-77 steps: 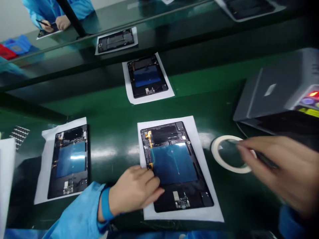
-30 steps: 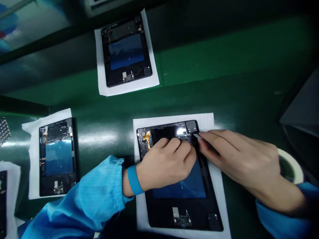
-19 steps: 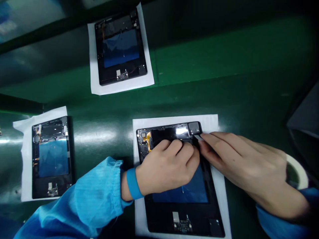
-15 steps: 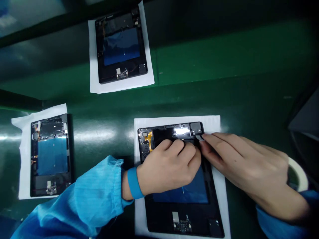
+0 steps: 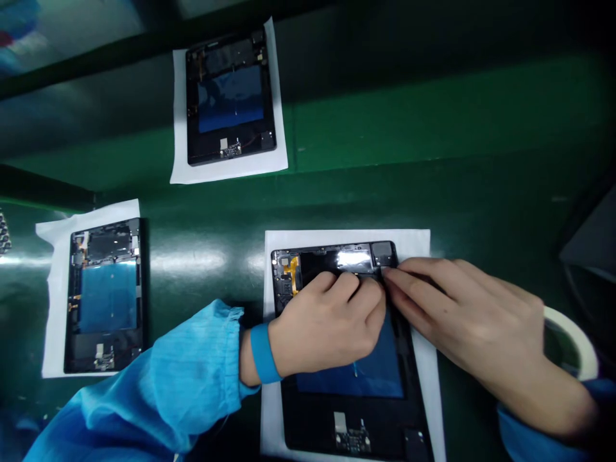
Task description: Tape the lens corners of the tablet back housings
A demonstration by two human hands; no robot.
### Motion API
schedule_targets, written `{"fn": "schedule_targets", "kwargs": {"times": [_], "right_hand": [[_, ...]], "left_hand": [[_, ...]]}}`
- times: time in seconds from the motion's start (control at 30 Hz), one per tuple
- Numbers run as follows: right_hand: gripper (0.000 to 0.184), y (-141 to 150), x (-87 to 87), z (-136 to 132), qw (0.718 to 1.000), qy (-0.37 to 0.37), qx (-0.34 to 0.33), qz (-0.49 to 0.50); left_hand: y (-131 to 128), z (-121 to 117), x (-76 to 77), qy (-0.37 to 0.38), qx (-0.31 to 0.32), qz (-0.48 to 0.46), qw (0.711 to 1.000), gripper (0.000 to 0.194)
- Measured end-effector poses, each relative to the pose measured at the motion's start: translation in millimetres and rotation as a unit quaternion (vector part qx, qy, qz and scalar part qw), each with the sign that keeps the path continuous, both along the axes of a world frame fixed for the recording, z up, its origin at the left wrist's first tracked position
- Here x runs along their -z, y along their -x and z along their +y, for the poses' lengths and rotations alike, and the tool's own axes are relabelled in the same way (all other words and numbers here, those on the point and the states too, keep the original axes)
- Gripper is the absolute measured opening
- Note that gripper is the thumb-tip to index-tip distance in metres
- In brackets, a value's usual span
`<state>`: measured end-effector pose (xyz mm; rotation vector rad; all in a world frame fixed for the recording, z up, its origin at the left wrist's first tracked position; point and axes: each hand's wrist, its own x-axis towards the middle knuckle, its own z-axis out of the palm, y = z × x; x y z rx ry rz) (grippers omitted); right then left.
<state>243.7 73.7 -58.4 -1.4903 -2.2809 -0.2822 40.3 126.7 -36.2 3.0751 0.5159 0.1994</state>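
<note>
An opened tablet lies on a white sheet in front of me, its blue battery and circuit parts showing. My left hand, in a blue sleeve and blue wristband, rests over the tablet's upper middle with curled fingers; its fingertips are hidden. From the right, my right hand reaches to the tablet's upper right edge, just below the corner speaker. Its thumb and fingers are pinched together there. Whatever either hand pinches is too small or covered to make out.
A second opened tablet lies on a white sheet at the left. Another opened tablet sits on a sheet at the back. A roll of tape is partly behind my right wrist. All this stands on a green surface.
The right fingertips have shifted slightly left and down, nearer the tablet's inner edge. My left hand stays in place. The view has shifted a little.
</note>
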Motion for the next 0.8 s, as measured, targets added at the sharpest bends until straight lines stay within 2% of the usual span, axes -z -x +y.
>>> {"fn": "schedule_targets", "kwargs": {"times": [0.1, 0.2, 0.33, 0.43, 0.5, 0.57, 0.6, 0.67, 0.7, 0.73, 0.8], "right_hand": [[0.007, 0.4, -3.8, -1.2, 1.000, 0.019, -0.015, -0.017], [0.017, 7.8, -7.9, -4.5, 0.997, 0.047, -0.012, -0.061], [0.024, 28.0, -8.4, -5.1, 0.996, 0.055, 0.030, -0.061], [0.024, 24.5, -11.2, -13.0, 0.996, 0.038, 0.059, -0.052], [0.025, 4.5, -16.4, -38.7, 0.997, 0.008, 0.070, -0.031], [0.035, -25.7, -21.8, -83.3, 0.991, -0.055, 0.119, 0.000], [0.051, -42.5, -23.6, -109.0, 0.978, -0.091, 0.190, -0.002], [0.069, -75.5, -24.0, -156.3, 0.922, -0.165, 0.347, -0.040], [0.071, -89.8, -22.4, -174.2, 0.906, -0.120, 0.403, -0.042], [0.069, -101.9, -19.9, -187.0, 0.897, -0.103, 0.427, -0.047], [0.061, -118.7, -13.7, -198.2, 0.893, -0.064, 0.442, -0.055]], "left_hand": [[-0.7, 0.1, -1.3, -0.009, -0.005, -0.001, 1.000, 0.031], [-1.4, 1.2, -2.4, -0.015, -0.010, 0.012, 1.000, 0.028], [-1.5, 5.6, -2.6, -0.038, -0.009, 0.007, 0.999, 0.027], [-2.6, 12.9, -2.3, -0.062, 0.001, -0.007, 0.998, 0.028], [-3.7, 18.2, -2.1, -0.074, 0.013, -0.013, 0.997, 0.031], [-4.3, 21.9, -1.9, -0.082, 0.025, -0.017, 0.996, 0.032], [-4.2, 23.0, -1.7, -0.084, 0.031, -0.017, 0.996, 0.033], [-4.0, 24.0, -1.5, -0.085, 0.039, -0.018, 0.995, 0.033], [-4.1, 24.2, -1.4, -0.084, 0.039, -0.020, 0.995, 0.032], [-4.5, 24.3, -1.4, -0.082, 0.037, -0.022, 0.996, 0.032], [-6.2, 24.0, -1.9, -0.079, 0.030, -0.021, 0.996, 0.031]]}}
